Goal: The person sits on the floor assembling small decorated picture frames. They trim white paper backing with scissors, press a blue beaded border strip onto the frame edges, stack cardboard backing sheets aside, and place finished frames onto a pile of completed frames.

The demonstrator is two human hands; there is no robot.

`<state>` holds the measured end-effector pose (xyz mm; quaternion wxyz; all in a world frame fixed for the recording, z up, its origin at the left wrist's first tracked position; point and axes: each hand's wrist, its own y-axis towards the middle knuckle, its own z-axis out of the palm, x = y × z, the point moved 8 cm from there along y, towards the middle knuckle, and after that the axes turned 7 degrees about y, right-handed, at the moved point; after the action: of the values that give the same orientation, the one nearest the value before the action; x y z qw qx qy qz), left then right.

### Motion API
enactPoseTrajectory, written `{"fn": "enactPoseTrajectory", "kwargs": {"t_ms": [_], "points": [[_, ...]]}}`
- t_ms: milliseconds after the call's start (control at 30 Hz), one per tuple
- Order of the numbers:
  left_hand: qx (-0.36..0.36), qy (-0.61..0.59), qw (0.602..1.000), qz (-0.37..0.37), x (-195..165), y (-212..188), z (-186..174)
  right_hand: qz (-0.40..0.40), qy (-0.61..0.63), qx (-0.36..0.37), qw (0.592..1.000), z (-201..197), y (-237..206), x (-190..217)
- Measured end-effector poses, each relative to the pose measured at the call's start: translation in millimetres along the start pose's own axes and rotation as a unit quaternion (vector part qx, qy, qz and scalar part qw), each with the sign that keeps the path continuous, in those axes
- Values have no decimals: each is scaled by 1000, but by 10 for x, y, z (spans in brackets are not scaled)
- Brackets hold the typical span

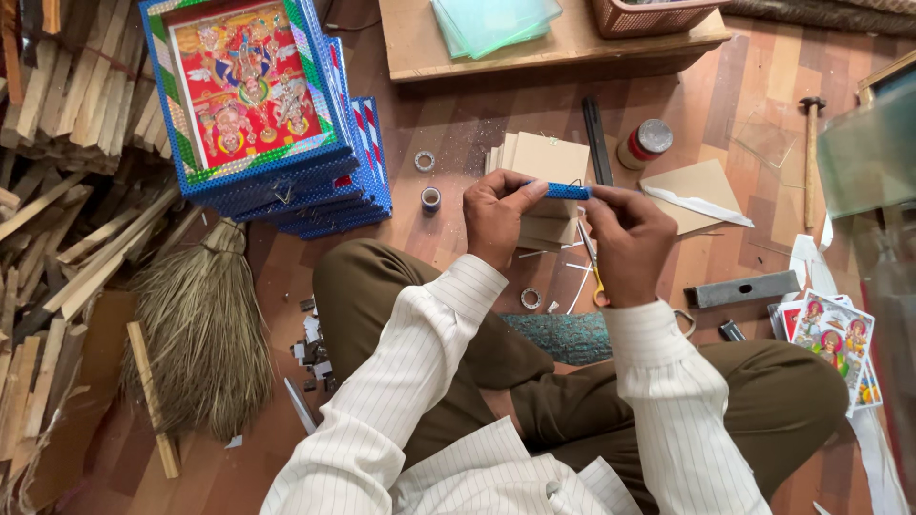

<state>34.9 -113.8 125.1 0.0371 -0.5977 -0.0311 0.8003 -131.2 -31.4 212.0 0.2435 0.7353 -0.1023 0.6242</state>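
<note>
Blue strip (pixel 568 192), short and narrow, sits at frame centre, held level between both hands above the floor. I read the left hand (pixel 498 217) as closed around the strip's left end, thumb laid along its top. The right hand (pixel 625 243) pinches the right end with its fingertips; the same hand also carries yellow-handled scissors (pixel 593 272), blades pointing up toward the strip. I cannot tell how firmly the scissors are gripped.

Directly behind the strip, partly covered by both hands, lies a stack of tan boards (pixel 544 162). A dark flat bar (pixel 597 141) lies just right of the stack, and a small jar with a red lid (pixel 646 142) stands right of that. A tan card with a white paper scrap (pixel 695 195) lies near the jar. Two small tape rolls (pixel 428 181) rest left of the stack.

In the upper left, a stack of blue-bordered picture frames (pixel 277 114) leans, the front one showing a red printed picture. Wooden slats (pixel 67 105) fill the far left edge, with a straw broom (pixel 200 324) below them. At the right, a metal block (pixel 744 289) lies on the floor beside loose printed pictures (pixel 832 339); a hammer (pixel 810 157) lies above them. A low wooden bench (pixel 534 43) at the top carries glass panes (pixel 491 21) and a pink basket (pixel 649 14).
</note>
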Motion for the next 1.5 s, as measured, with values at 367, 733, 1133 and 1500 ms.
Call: {"fn": "enactPoseTrajectory", "kwargs": {"t_ms": [367, 733, 1133, 1500], "points": [[0, -3, 1000, -11, 44, 27, 18, 10, 74, 27, 997, -73, -257, -192], [3, -12, 1000, -3, 90, 45, 34, 18, -78, 34, 996, -69, -80, -21], [-15, 0, 1000, 8, 43, 11, 9, -284, -251, 1, 925, 226, -590, 344], [-18, 22, 999, 31, 9, -46, -15, -217, -293, -39, 930, 322, -594, 167]]}}
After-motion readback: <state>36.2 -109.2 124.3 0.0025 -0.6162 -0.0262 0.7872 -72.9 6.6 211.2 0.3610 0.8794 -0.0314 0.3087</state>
